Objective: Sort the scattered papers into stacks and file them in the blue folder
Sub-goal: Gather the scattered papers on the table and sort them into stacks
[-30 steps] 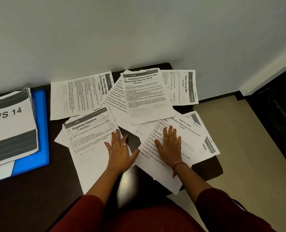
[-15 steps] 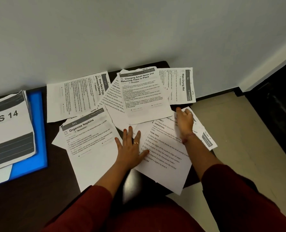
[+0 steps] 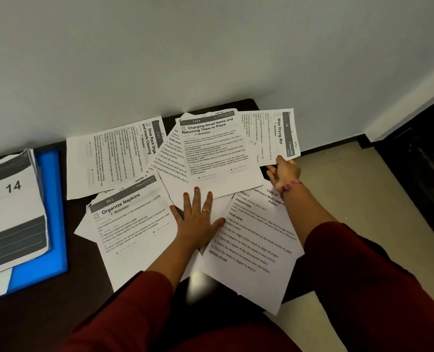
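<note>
Head view. I see a dark table [image 3: 45, 313] set against a pale wall [image 3: 210, 47], with printed sheets fanned across it. My left hand [image 3: 198, 219] lies flat, fingers straight and spread, pressing on the overlapping papers at the centre; a ring shows on one finger. Just left of it lies the "Organize Napkins" sheet [image 3: 132, 224], and beyond its fingertips the "Charging Small Items" sheet [image 3: 213, 148]. My right hand [image 3: 284, 174] reaches to the far right corner of the table and pinches the near edge of the "Wipe Drying Mat" sheet [image 3: 274, 135], thumb on top, with that edge raised off the table (the fingers beneath are hidden). Under the right forearm lies a task-description sheet [image 3: 248, 240], which overhangs the table's near edge. The "Shoe Rack" sheet [image 3: 114, 158] lies turned sideways by the wall. At far left the blue folder [image 3: 51, 212] rests flat on the table, well apart from both hands, carrying a stack of papers [image 3: 7, 212] marked "WS 14"
</note>
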A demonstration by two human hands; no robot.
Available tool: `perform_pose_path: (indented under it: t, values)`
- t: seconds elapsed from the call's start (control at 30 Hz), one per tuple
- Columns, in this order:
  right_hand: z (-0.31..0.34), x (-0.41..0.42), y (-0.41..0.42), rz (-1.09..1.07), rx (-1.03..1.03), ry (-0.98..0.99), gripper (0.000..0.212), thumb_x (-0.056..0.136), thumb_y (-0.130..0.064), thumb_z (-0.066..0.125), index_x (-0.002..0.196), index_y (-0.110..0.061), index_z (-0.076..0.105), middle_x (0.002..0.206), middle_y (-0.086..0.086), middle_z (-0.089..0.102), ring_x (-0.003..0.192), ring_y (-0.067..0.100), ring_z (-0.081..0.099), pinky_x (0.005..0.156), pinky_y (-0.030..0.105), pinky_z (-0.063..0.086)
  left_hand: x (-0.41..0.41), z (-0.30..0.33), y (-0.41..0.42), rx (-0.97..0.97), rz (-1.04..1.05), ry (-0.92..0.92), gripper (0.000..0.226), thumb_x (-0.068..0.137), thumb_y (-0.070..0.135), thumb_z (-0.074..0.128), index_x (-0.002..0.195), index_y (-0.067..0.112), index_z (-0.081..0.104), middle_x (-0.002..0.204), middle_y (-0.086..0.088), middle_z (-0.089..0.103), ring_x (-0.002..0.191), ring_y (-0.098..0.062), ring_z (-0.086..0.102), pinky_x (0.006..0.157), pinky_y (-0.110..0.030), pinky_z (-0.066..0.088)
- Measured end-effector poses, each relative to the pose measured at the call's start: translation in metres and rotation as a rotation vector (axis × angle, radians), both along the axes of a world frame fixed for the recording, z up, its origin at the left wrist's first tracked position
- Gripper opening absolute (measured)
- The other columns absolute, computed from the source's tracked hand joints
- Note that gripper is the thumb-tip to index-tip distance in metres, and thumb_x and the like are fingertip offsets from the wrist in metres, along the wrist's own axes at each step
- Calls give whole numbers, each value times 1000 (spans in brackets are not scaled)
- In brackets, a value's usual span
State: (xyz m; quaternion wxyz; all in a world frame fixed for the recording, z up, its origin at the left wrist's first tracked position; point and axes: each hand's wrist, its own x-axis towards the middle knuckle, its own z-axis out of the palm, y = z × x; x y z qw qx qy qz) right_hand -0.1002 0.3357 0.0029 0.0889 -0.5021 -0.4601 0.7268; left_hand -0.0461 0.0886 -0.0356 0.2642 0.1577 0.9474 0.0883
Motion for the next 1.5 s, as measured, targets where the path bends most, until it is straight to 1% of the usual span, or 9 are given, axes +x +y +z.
perform_pose_path:
  t: [0.13,0.33,0.4,0.5,0.67,0.83,1.0,1.3,1.5]
  values:
    - [1,-8,9,62,282,-54,16,96,-11,44,107,-12,55,101,8,65,62,9,61,45,19,50,1,-4,0,-42,6,-34,84,88,74,24,151,31,-11,157,-4,-25,143,-32,-27,104,-68,-14]
    - [22,-16,13,176,732,-111,26,99,-15,41,119,-6,54,119,12,62,103,28,64,78,43,58,1,-3,1,-28,31,-57,82,89,73,24,151,33,-10,157,-3,-26,142,-31,-28,105,-68,-13]
    - [38,-17,13,181,802,-69,26,101,-15,39,120,-5,53,119,12,63,106,26,62,85,32,55,1,-2,1,-21,34,-53,81,89,73,24,151,33,-9,158,-3,-25,143,-31,-27,105,-68,-13]
    - [63,-17,16,177,942,-7,27,102,-14,37,120,1,51,119,15,61,105,22,60,63,2,43,0,0,1,-11,39,-64,80,89,72,24,152,32,-7,158,-3,-23,143,-31,-25,105,-69,-12]
    - [108,-14,14,135,1134,214,29,101,-15,41,120,2,55,112,16,64,97,18,60,69,0,41,-3,12,2,52,83,-76,73,92,67,27,153,27,12,161,-5,-10,146,-31,-16,106,-69,-9]
    - [151,-1,-5,216,1326,443,26,99,-13,44,117,-5,61,108,11,66,97,15,60,75,-1,41,-3,34,-2,281,167,0,55,99,50,35,146,21,36,161,-8,-1,147,-28,-11,111,-66,-9]
    - [187,16,-27,413,1463,558,27,97,-9,46,116,-9,65,101,-2,64,76,-2,53,71,1,39,-15,71,-8,684,355,140,62,95,42,53,146,14,35,160,-9,7,148,-28,8,115,-61,-2]
    - [199,44,-49,604,1114,532,20,96,-15,51,111,-14,64,97,-14,64,90,-2,61,73,22,50,-42,140,-46,1116,747,144,60,93,32,60,144,15,35,149,-1,37,136,-15,36,110,-34,34]
    - [165,51,-53,687,589,409,20,98,-7,49,113,-12,62,100,0,71,83,12,69,71,26,56,-38,124,-74,1072,819,-118,31,90,30,63,117,14,64,101,3,69,95,-15,63,87,-33,50]
